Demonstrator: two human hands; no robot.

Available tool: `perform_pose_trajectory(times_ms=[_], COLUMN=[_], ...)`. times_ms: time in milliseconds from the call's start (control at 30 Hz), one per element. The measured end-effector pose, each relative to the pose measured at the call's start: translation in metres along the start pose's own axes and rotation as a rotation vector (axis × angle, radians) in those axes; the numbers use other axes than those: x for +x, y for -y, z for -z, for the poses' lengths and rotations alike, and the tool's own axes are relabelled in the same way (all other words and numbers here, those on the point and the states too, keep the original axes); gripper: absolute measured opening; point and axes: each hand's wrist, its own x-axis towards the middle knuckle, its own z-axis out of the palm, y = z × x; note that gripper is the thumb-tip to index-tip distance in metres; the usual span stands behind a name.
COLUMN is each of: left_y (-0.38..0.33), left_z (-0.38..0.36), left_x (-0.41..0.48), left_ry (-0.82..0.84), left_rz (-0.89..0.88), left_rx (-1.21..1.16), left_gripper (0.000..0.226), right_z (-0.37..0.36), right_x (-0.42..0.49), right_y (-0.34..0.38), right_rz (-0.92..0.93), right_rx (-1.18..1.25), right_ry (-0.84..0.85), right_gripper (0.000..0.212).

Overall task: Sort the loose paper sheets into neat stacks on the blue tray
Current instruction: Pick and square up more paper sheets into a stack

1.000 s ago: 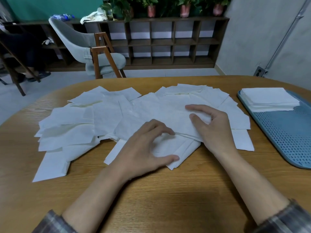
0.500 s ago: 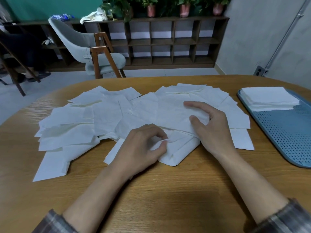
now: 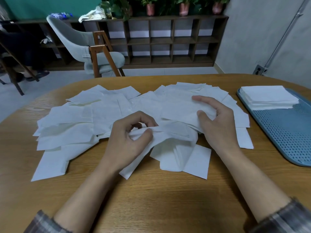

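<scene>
Several loose white paper sheets (image 3: 104,115) lie fanned and overlapping across the middle of the wooden table (image 3: 151,195). My left hand (image 3: 127,140) pinches a bunch of sheets (image 3: 171,132) near the pile's front, lifting them off the table. My right hand (image 3: 217,125) grips the right end of the same bunch, thumb on top and fingers curled round it. A blue perforated tray (image 3: 286,132) sits at the right edge of the table. One neat stack of white sheets (image 3: 267,98) rests on its far end.
A grey chair with wooden legs (image 3: 94,54) stands beyond the table's far edge. Behind it a dark cubby shelf (image 3: 168,41) carries potted plants. A person's legs (image 3: 25,52) show at the far left.
Both hands gathered the front sheets, curling their fingers round them and lifting the bunch. A few sheets slid toward me and now lie at the pile's front.
</scene>
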Motion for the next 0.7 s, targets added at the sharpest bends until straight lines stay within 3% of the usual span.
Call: perform_pose_trajectory(times_ms=[200,367,467,633,700], left_y=[0.005,-0.001,-0.002,0.003,0.003], left_z=[0.007,0.011,0.009,0.005,0.003], left_x=[0.005,0.009,0.009,0.01,0.011], left_ry=[-0.075,-0.11,-0.093,-0.028,-0.057], left_rz=[0.152,0.274,0.377,0.445,0.502], left_rx=[-0.285,-0.48,-0.655,-0.466,-0.45], left_gripper=[0.014,0.009,0.043,0.033,0.025], right_z=[0.001,0.001,0.001,-0.001,-0.002], right_x=[-0.003,-0.003,-0.003,-0.006,-0.007], right_y=[0.005,0.005,0.005,0.006,0.007], right_rz=[0.013,0.041,0.064,-0.027,-0.086], right_rx=[0.029,0.084,0.104,0.401,0.485], right_ry=[0.017,0.098,0.197,0.411,0.455], right_gripper=[0.046,0.03,0.023,0.037,0.055])
